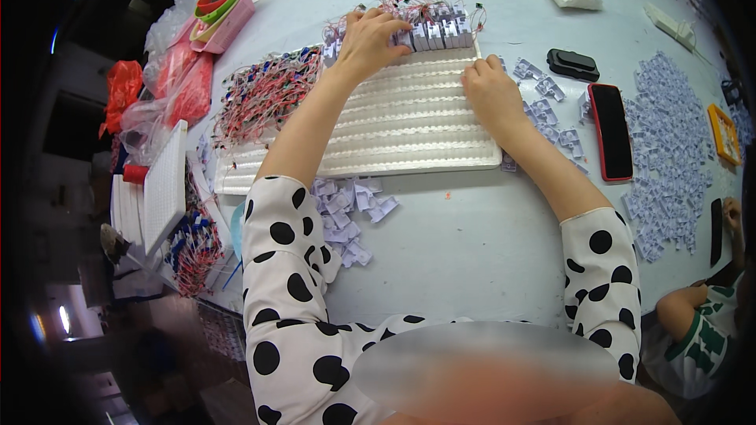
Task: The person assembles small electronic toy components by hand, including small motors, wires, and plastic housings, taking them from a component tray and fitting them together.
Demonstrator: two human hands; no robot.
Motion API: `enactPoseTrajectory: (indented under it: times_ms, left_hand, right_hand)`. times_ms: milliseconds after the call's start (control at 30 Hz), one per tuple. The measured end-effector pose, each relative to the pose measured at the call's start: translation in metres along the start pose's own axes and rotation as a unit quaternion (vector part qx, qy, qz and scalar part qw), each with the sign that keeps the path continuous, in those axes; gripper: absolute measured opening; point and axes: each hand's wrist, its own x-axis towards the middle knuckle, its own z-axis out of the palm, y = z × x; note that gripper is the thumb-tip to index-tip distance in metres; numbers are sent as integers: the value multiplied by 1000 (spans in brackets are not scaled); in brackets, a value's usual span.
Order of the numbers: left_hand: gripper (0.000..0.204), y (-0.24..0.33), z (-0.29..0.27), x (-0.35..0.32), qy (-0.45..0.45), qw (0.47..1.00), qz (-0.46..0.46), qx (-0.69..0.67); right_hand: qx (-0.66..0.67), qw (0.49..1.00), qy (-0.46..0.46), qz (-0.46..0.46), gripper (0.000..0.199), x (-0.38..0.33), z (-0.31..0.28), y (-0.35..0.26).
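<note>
A white ribbed foam tray [409, 127] lies in front of me on the table. Along its far edge stands a row of small white plastic parts [443, 35], with red and black wires and tiny dark components behind them. My left hand [368, 41] reaches over the tray to the left part of that row. Its thumb and forefinger are bent around a white part there, partly hidden by the hand. At the tray's right rim, near the far corner, my right hand [494, 98] has curled fingers that grip the edge.
A tangle of red-wired components [272, 94] covers the tray's left side. Loose white parts [342, 216] lie near my left forearm, and a large pile [669, 149] spreads at right. A red-edged phone [611, 132], a black case [573, 64] and pink baskets [228, 22] stand around. Another person's hand [732, 216] shows at far right.
</note>
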Motion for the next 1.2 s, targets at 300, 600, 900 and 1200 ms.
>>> enactPoseTrajectory:
  times_ms: [300, 600, 900, 1200]
  left_hand:
    - [43, -5, -10, 18, -75, 989, -69, -107]
    - [38, -1, -15, 9, 40, 999, -2, -22]
    - [40, -4, -20, 16, -21, 998, -20, -53]
    - [42, -8, -19, 13, -50, 997, 3, -52]
  right_hand:
    - [2, 1000, 5, -2, 5, 0, 0, 1]
    - [-15, 1000, -15, 1, 8, 2, -3, -3]
    - [-13, 1000, -23, 2, 10, 2, -1, -3]
    - [-2, 1000, -4, -3, 7, 2, -2, -1]
